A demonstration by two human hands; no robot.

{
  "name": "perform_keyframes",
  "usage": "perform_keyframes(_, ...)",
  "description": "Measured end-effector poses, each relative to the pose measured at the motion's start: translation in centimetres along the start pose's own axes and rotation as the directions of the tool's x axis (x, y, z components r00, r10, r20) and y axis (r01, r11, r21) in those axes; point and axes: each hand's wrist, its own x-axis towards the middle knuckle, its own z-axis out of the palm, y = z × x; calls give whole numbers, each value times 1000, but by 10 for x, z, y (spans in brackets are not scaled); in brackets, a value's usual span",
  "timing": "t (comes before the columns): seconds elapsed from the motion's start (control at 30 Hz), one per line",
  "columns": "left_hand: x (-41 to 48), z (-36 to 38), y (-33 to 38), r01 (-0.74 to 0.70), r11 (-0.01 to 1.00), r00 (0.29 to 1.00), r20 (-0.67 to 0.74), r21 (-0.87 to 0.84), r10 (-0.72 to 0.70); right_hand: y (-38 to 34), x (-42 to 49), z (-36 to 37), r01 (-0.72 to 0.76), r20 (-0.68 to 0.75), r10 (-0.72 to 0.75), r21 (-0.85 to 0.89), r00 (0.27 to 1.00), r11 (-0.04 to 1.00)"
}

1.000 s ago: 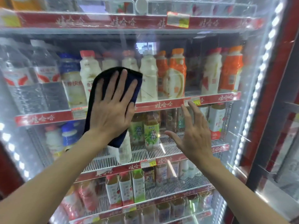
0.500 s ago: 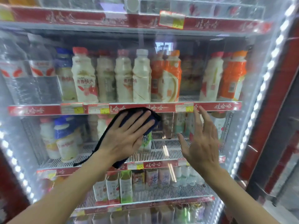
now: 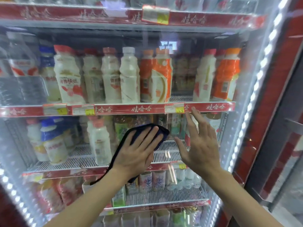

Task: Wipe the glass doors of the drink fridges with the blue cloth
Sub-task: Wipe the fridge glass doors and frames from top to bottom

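Head view: the left hand [image 3: 139, 149], fingers straight and flat, presses the dark blue cloth [image 3: 141, 128] against the clear glass fridge door [image 3: 249, 66]. The right hand [image 3: 201, 145], fingers spread, holds nothing, just beside it. The red-edged shelf [image 3: 139, 109] above carries white plastic bottles [image 3: 68, 76] and orange-labelled bottles [image 3: 162, 76]

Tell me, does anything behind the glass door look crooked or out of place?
The white-and-yellow paper price label on the top red shelf rail sits crooked, its edges not parallel to the rail. Nothing looks spilled or broken.
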Motion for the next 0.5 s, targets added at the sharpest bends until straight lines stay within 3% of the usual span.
perform_keyframes(0.1,17,-8,-22,-100,995,995,-1,17,100,29,-2,-16,6,-22,-6,-2,1000,1000)
perform_keyframes(0.23,105,-30,-66,99,995,983,-152,-10,-99,55,2,-21,-30,-47,26,-81,999,996)
perform_keyframes(0.33,135,-33,-60,217,976,957,-192,-29,-218,61,-1,-15,6,-66,-11,-71,998,997)
perform_keyframes(0.5,114,-18,-19,218,974,962,-158,-59,-224,62,-4,-6,-4,-81,1,-34,997,999)
